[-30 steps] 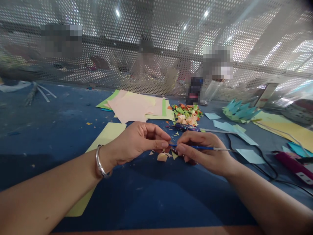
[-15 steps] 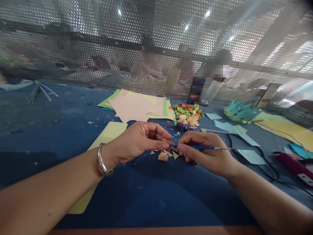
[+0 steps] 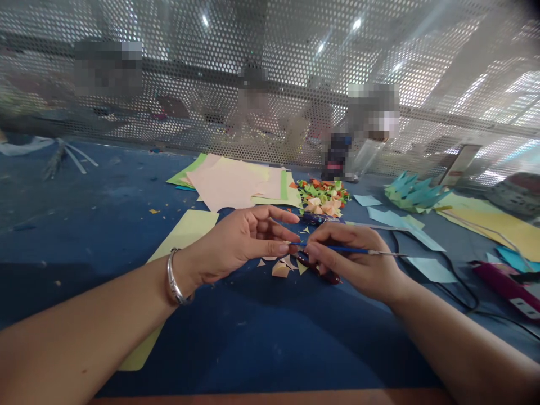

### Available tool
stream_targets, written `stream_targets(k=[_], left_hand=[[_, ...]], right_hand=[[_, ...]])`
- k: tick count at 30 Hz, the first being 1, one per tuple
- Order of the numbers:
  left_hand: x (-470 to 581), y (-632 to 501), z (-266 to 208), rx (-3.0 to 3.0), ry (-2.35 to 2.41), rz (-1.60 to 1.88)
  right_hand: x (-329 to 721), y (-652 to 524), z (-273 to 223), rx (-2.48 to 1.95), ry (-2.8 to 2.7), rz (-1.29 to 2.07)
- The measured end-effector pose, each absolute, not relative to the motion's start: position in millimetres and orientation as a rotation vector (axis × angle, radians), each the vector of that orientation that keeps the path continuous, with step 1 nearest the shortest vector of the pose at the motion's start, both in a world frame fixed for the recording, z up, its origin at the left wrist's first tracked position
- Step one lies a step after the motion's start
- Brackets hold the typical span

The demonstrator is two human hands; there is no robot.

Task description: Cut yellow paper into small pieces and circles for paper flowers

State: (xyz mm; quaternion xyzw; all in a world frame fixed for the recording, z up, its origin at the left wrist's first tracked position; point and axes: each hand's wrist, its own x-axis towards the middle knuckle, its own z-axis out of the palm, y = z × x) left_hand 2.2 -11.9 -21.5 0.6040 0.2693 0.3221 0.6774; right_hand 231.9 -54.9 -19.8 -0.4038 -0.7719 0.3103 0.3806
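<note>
Blue rod (image 3: 348, 248) pinched by right hand (image 3: 360, 263); cannot tell whether left hand (image 3: 236, 242) grips its end

Got a skinny blue rod (image 3: 346, 248), silvery toward one end, tilted slightly, pinched in right hand (image 3: 358, 259), pale tip by left hand (image 3: 247, 239).

I'm in a craft workshop, looks like: slim blue tool (image 3: 343, 248) in my right hand (image 3: 358, 264), paper sheets (image 3: 230, 183) and scraps (image 3: 323, 197) on blue table (image 3: 253, 343), power strip (image 3: 506, 286) at its right, perforated metal screen (image 3: 185, 67) behind it.
</note>
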Motion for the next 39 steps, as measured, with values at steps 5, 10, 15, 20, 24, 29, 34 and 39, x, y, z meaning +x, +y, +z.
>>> stream_targets(k=[5,10,15,20,24,29,34,39], left_hand=[[3.9,-12.2,-23.1,1.380,0.611,0.742],[3.9,-11.8,-26.0,1.379,0.628,0.781],[4.1,-11.8,-24.4,1.333,0.656,0.830],[6.5,-14.0,-21.1,1.312,0.672,0.826],[9.7,-17.0,-22.0,1.349,0.699,0.817],[12.1,-18.9,-23.1,1.384,0.750,0.871],[12.0,-19.1,-21.8,1.398,0.747,0.930],[10.6,-15.4,-23.5,1.333,0.801,0.985]], right_hand=[[232.9,-54.5,-22.1,-1.038,-1.935,0.829],[233.8,-54.0,-23.6,-1.030,-1.913,0.841],[233.7,-53.7,-22.1,-1.063,-1.888,0.791],[233.7,-54.1,-20.7,-1.098,-1.862,0.748],[234.4,-53.2,-22.5,-1.097,-1.823,0.766],[235.0,-50.8,-25.4,-1.109,-1.711,0.876],[233.5,-49.3,-24.1,-1.115,-1.649,0.912],[234.7,-48.7,-24.2,-1.123,-1.609,0.863]])
